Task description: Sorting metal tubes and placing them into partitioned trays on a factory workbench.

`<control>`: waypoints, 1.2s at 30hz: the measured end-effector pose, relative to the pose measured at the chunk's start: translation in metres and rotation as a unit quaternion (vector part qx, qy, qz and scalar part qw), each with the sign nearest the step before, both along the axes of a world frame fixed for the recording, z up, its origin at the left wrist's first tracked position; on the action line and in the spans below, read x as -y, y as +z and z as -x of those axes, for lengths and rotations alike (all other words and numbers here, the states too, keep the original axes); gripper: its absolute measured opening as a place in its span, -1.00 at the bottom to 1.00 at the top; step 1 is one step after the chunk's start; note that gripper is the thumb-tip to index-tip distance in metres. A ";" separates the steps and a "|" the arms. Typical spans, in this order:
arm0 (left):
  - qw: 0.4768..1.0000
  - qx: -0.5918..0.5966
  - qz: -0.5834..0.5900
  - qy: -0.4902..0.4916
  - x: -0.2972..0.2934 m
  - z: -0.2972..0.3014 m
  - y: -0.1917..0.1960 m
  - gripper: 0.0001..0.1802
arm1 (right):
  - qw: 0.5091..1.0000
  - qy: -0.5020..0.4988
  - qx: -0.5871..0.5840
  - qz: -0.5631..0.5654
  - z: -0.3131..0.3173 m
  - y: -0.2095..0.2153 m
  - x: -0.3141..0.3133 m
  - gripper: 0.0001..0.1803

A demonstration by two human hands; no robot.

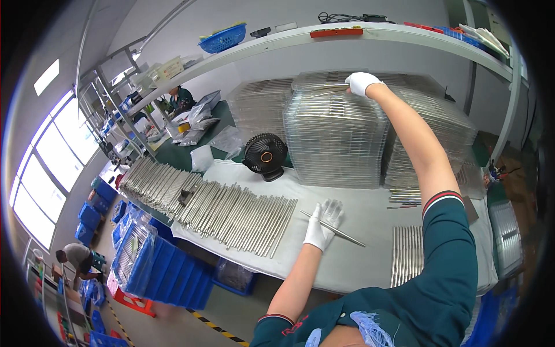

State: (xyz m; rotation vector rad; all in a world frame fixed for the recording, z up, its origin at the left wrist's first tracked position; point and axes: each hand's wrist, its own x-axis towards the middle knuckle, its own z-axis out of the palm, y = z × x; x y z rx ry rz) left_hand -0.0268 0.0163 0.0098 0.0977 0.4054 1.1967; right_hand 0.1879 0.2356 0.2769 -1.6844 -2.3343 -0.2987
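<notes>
My left hand (321,226), in a white glove, is over the white-covered table. A slim silver metal rod (347,236) lies slantwise across its palm, gripped under the thumb while the other fingers stretch out. Reaching far forward, my right hand (363,84), also gloved, is at the top of a tall stack of clear plastic trays (338,139). Its fingers close round the ends of thin metal rods (328,89) lying at the top tray; how many is unclear. A long row of similar rods (237,217) covers the table to the left, and a smaller group (407,254) lies near my right arm.
A black fan (265,156) stands left of the tray stack. More stacked trays (260,110) flank it. Overhead runs a shelf (277,43) with a blue basket (223,39). Blue bins (179,272) sit on the floor at left. Two other people are farther off.
</notes>
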 end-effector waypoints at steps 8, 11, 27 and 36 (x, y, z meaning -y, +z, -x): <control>1.000 -0.014 0.012 0.002 0.002 0.002 0.003 -0.62 | 0.998 -0.039 0.012 0.038 0.006 0.003 -0.016 -0.74; 1.000 -0.024 0.011 0.001 0.003 0.000 0.005 -0.62 | 0.999 -0.047 0.003 0.028 0.007 0.001 -0.026 -0.78; 0.999 -0.023 -0.035 -0.023 -0.001 -0.002 -0.006 -0.60 | 0.975 0.046 -0.144 -0.164 0.016 0.006 0.038 -0.70; 0.999 -0.011 -0.037 -0.005 -0.001 0.013 -0.016 -0.56 | 0.965 -0.028 -0.054 -0.256 -0.108 -0.051 0.319 -0.69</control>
